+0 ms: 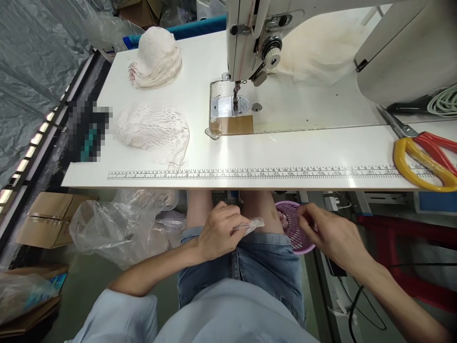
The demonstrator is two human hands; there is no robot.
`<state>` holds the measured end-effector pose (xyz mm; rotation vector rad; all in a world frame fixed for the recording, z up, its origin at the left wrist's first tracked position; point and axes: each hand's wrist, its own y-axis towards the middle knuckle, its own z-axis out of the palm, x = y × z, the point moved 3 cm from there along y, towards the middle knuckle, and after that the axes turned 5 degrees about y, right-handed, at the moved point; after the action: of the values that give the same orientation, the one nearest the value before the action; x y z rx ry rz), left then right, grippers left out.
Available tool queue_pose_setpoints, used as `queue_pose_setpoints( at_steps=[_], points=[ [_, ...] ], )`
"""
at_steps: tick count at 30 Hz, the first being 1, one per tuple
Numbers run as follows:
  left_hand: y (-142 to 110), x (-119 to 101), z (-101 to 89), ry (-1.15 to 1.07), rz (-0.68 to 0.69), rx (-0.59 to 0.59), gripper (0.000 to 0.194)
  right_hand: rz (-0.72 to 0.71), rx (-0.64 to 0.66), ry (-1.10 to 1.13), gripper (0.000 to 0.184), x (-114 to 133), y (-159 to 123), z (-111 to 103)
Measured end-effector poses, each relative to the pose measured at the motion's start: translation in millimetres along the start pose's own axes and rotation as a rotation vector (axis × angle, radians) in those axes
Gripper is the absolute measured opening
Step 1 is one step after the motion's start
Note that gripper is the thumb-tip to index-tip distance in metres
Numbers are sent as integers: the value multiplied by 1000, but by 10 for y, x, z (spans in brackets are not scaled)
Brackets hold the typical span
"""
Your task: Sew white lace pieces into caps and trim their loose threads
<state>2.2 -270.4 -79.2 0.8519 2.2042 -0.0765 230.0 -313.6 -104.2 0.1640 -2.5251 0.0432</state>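
Below the table edge, over my lap, my left hand [218, 229] is closed on a small white piece of lace [254, 223] that sticks out to the right of my fingers. My right hand [330, 233] hovers over a small purple plastic basket [293, 229] resting by my right knee, fingers curled and pinched together at the basket's rim; what they hold, if anything, is too small to make out. Both hands are well below the white sewing table [278, 155].
A white sewing machine [271, 43] stands at the back centre, its needle over a metal plate [228, 107]. Two piles of white lace pieces [153, 128] [157, 57] lie at the left. Red and yellow scissors [424, 155] lie at the right. A ruler strip [250, 174] runs along the front edge. Plastic bags [121, 228] and cardboard boxes [50, 219] sit on the floor.
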Motion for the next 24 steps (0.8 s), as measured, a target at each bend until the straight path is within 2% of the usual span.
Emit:
queue_pose_setpoints(
  at_steps=[2,3,5,8,10,13,21,24],
  points=[
    [17,43,32,-226,-246,139,17,-37,-43,-144,22,-11,-32,-13],
    [18,57,56,-344,-369,215,17,-78,-32,-122,25,46,-41,-8],
    [10,62,95,-545,-568,319,22,-189,18,37,31,252,-38,10],
    [-8,43,118,-685,-719,342,26,-282,77,302,29,571,25,46],
    [-25,30,119,-697,-739,331,27,-299,85,395,21,682,86,84],
    [-55,26,109,-669,-698,315,27,-295,79,456,14,703,151,158],
    [-84,51,111,-621,-672,339,28,-305,160,498,19,707,161,257],
    [-81,56,128,-648,-684,325,24,-303,182,510,15,714,165,259]
  ],
)
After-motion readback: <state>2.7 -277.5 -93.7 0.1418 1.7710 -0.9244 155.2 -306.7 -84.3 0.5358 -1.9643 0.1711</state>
